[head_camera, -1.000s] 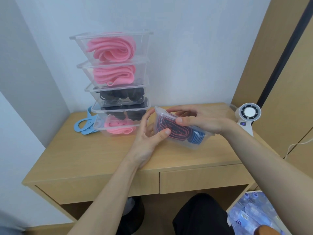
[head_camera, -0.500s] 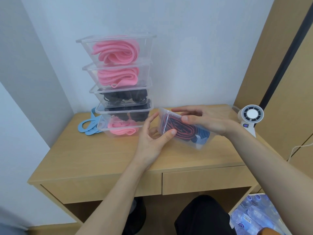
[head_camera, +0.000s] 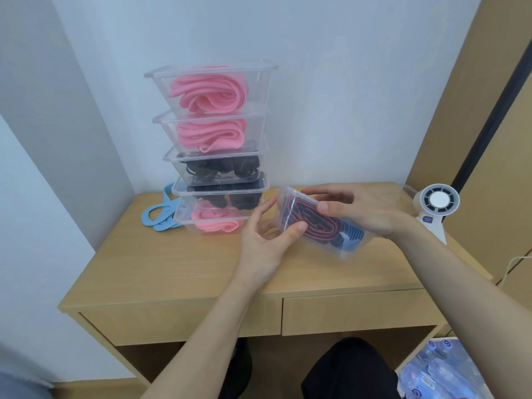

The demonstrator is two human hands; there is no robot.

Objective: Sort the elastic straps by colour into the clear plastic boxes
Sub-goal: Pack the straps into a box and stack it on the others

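A clear plastic box [head_camera: 349, 249] tilted on its side holds coiled red-and-black straps [head_camera: 309, 223] and a blue strap [head_camera: 352, 236]. My right hand [head_camera: 365, 210] grips the box from above, thumb on its front face. My left hand [head_camera: 266, 233] holds its left end, thumb pressed on the front. To the left stands a stack of several clear boxes [head_camera: 213, 148] with pink straps [head_camera: 210, 92] in the top two, black straps [head_camera: 221, 168] in the middle two and pink in the bottom one. Light blue straps [head_camera: 161, 217] lie loose on the desk behind the stack.
The wooden desk [head_camera: 178, 272] has a drawer below its front edge. A small white fan [head_camera: 436, 204] stands at the desk's right rear. A wooden wardrobe rises on the right. Blue packaged items [head_camera: 431, 372] lie on the floor at lower right.
Both hands have kept their hold on the tilted box. It sits at nearly the same spot and tilt, and only the camera has shifted slightly.
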